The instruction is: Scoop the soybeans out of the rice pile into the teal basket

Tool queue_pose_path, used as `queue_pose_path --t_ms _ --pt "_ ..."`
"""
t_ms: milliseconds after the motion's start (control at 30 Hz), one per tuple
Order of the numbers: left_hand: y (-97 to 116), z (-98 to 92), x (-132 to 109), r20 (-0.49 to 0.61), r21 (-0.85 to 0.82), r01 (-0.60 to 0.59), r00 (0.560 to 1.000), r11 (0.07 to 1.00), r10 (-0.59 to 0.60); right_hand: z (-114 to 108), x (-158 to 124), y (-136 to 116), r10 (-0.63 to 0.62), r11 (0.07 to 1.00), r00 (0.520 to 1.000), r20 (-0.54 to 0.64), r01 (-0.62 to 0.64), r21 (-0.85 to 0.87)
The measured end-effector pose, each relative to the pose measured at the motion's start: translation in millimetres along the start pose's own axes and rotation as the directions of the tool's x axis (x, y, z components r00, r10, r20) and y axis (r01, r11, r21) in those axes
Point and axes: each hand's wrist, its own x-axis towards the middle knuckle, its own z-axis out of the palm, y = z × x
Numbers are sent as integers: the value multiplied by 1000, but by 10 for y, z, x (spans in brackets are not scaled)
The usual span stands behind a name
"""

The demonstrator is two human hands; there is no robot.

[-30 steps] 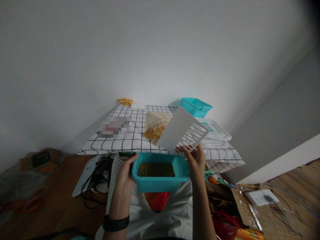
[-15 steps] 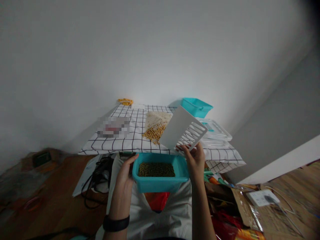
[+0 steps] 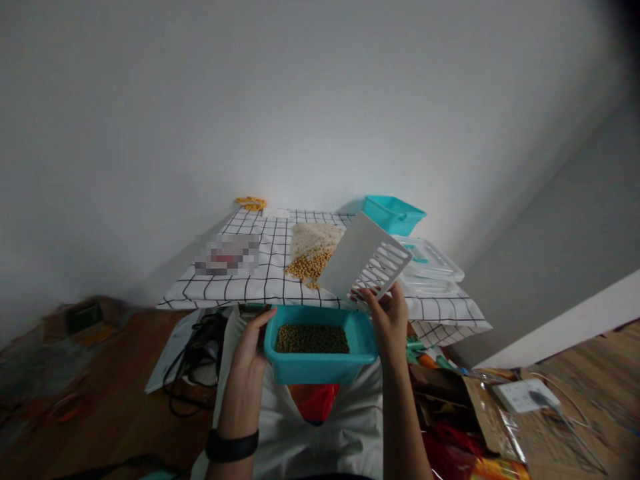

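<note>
My left hand [image 3: 251,347] grips the left end of a teal plastic bin [image 3: 320,369], its thumb over the rim. Small green beans, like mung beans [image 3: 313,339], cover part of the bin's floor. In my right hand [image 3: 390,319] is a white slotted board [image 3: 357,250], tilted above the bin's right end and the table edge; fingers pinch it at the slotted end. Behind the board, yellowish soybeans [image 3: 309,267] lie loose on the table beside a cloudy clear bag [image 3: 316,239], which the board partly covers.
A checked cloth [image 3: 270,267] covers the table. At its back right stands a second teal bin [image 3: 393,213], with clear lids [image 3: 433,261] in front. A yellow item [image 3: 251,203] lies at the back left. On the floor are a cardboard box [image 3: 480,407], a power strip [image 3: 525,395] and black cables [image 3: 197,360].
The white board and my right hand have shifted very slightly left. The bin and my left hand stay where they were.
</note>
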Motion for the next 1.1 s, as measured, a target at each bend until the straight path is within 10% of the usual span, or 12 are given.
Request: queue_pose_path --t_ms 1100 --pt "7 -12 12 17 31 -19 1000 999 19 -57 -128 -80 30 998 999 41 -32 54"
